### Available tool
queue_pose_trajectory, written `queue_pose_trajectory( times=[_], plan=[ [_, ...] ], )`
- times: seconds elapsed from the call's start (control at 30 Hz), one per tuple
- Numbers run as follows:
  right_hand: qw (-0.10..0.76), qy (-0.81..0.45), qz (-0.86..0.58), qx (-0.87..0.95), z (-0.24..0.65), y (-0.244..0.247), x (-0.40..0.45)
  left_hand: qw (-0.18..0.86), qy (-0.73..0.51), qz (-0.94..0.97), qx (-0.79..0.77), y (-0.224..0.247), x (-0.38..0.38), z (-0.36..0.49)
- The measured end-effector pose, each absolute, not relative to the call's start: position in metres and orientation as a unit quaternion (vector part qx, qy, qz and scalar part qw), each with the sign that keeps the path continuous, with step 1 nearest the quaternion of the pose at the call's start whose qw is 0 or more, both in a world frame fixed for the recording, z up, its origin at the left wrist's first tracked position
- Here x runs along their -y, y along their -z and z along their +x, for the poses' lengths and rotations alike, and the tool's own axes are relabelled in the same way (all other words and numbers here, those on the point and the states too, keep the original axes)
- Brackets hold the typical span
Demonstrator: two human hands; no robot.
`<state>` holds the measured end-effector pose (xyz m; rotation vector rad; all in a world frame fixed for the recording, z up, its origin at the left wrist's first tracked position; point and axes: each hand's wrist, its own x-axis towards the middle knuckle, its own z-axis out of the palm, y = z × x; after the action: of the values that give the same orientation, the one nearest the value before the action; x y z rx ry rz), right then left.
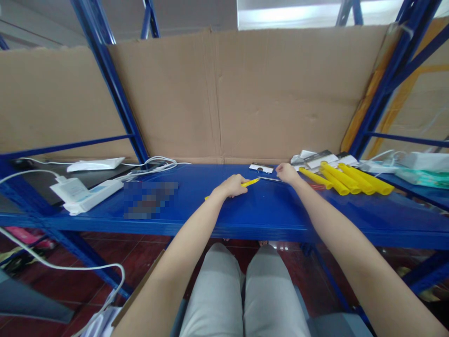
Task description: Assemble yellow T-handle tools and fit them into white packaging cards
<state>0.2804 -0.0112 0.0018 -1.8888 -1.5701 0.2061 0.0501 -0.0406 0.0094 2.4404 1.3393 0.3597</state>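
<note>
My left hand is closed around a slim yellow utility knife handle, which points right and slightly away above the blue shelf. Close to its far end lies a thin silvery strip, like a blade, reaching toward my other hand. My right hand has its fingers pinched together just past that strip. Whatever sits in the pinch is too small to make out. Behind both hands, a small white card with a black edge rests on the shelf.
Several yellow tubes lie at the right, before black-and-white packets. On the left are a white power strip with a charger, looped white cables and a blurred-out patch. A cardboard wall stands behind the blue shelf.
</note>
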Motion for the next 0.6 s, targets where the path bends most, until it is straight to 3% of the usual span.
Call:
queue_pose_trajectory(
  times=[0.17,0.6],
  plan=[
    [0.218,0.005,-0.726,0.652,0.300,0.008,0.001,0.182,-0.135,0.853,-0.471,-0.012,0.043,0.050],
    [0.149,0.012,-0.697,0.701,0.305,0.028,-0.034,0.178,-0.145,0.857,-0.462,-0.007,0.038,0.049]
  ],
)
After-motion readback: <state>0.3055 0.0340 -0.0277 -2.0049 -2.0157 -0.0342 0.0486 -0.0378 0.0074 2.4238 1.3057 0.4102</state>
